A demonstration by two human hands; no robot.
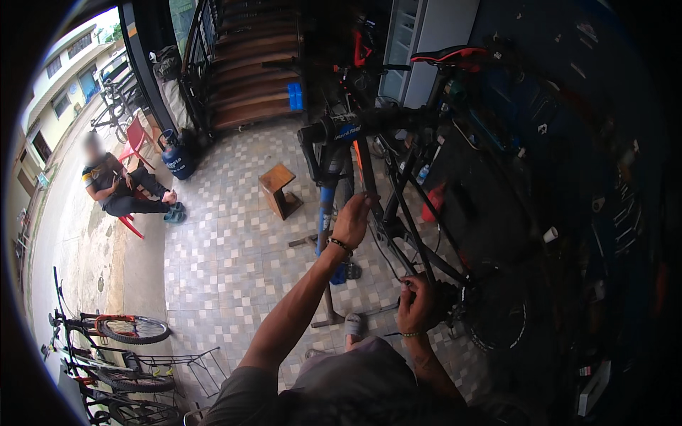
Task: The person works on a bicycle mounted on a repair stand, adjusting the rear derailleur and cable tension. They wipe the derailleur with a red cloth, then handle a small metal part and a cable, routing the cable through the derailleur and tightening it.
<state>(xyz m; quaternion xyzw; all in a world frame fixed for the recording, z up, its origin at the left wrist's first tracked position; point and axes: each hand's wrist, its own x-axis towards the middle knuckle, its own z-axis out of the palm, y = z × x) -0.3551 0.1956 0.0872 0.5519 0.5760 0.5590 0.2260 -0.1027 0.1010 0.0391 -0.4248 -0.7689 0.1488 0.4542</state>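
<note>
Beneath the stand's blue label (347,132), left hand (352,220) grips the black bike frame (398,213), right hand (417,305) pinching its cable (389,257)

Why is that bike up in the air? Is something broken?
Nothing looks broken. The black bike frame is clamped high on a blue repair stand. The left hand holds the frame and the right hand is down by the rear gears. The tiled floor shows no spill.
</note>
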